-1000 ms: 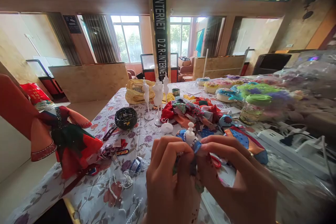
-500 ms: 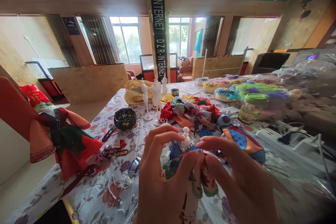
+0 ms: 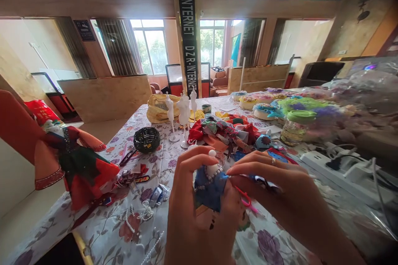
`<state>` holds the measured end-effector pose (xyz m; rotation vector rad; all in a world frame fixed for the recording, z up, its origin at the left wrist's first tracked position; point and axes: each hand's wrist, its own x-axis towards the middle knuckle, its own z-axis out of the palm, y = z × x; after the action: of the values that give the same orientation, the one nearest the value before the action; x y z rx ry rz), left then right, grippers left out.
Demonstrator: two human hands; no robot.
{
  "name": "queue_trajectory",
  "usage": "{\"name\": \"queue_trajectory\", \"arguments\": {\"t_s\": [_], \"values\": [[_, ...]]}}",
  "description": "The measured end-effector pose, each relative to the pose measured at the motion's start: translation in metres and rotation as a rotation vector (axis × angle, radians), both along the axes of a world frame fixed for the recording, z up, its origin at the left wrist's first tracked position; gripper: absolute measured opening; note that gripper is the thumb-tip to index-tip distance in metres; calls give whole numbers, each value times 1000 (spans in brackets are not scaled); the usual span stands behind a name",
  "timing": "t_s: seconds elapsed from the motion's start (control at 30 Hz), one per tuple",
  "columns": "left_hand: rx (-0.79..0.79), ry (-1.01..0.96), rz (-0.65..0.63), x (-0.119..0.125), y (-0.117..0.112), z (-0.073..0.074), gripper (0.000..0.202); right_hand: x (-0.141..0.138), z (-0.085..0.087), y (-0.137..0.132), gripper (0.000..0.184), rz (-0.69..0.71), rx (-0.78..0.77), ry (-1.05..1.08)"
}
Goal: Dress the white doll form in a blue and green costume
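A small white mannequin [image 3: 214, 169] wears a blue doll's dress [image 3: 212, 192] with strings of pearl beads around its neck and chest. My left hand [image 3: 199, 211] is wrapped round it, fingers behind and thumb in front. At the dress's right edge, my right hand [image 3: 264, 178] pinches with thumb and forefinger where the blue cloth ends. Whatever small thing lies between those fingertips is too small to make out. A pink plastic loop [image 3: 245, 198] shows below my right hand. The mannequin's lower part is hidden by my left hand.
White mannequins [image 3: 183, 112] stand behind, near a black woven basket [image 3: 146, 140] and a heap of cloth scraps [image 3: 224, 130]. At left is a dressed doll [image 3: 81, 161]. Bead strings [image 3: 133, 219] lie in front. A lidded jar [image 3: 295, 128] and a power strip [image 3: 326, 165] are at right.
My right hand has turned flatter, its fingers now reaching to the dress's right edge. The mannequin has shifted left and shows more blue cloth. The pink loop has come into view.
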<state>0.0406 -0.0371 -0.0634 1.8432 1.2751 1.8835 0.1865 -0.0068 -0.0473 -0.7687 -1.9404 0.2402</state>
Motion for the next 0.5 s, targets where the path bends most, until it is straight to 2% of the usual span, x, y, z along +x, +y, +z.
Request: {"name": "queue_trajectory", "arguments": {"t_s": [0.1,0.27,0.4,0.5], "values": [[102,93,203,6,-4,-4,24,2,2,2,10,36,-7,-37],[430,441,489,4,-4,-12,23,8,2,8,14,150,75,-148],[560,655,544,-6,-4,-17,31,12,5,12,16,197,247,-243],[560,828,516,-14,-6,-19,34,12,10,14,16,179,332,-305]]}}
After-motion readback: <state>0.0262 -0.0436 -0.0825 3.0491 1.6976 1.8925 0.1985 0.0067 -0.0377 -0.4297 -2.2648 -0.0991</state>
